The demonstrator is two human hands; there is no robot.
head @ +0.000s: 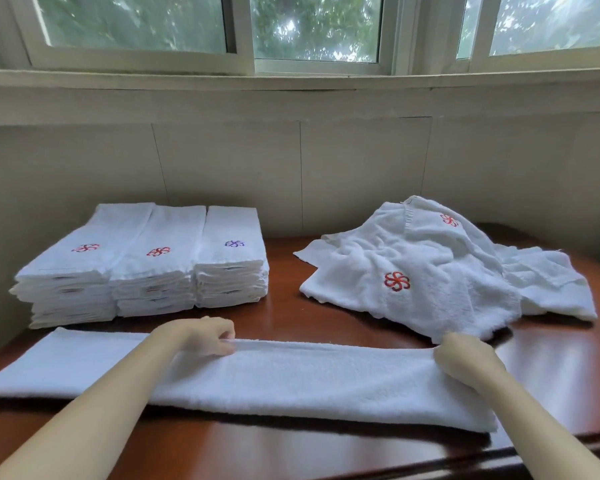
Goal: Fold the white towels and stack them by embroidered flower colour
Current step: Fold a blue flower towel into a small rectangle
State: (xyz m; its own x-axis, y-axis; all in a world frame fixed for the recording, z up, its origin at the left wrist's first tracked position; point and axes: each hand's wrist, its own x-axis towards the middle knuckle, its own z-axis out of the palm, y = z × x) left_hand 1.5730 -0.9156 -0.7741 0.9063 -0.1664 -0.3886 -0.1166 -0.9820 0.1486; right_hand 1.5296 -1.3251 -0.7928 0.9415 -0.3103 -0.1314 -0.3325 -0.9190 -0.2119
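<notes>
A white towel [291, 379], folded into a long strip, lies across the near part of the wooden table [281, 313]. My left hand [205, 336] pinches its far edge near the middle. My right hand [465, 358] grips the far right corner. At the back left stand three stacks of folded towels: two topped with red flowers [73, 268] [156, 268] and one topped with a purple flower [231, 258]. A loose heap of unfolded towels [447, 271] with red flowers lies at the right.
A tiled wall [291, 168] and a window sill [291, 81] rise right behind the table. The table's front edge [430, 469] runs along the bottom right. Bare wood shows between the stacks and the heap.
</notes>
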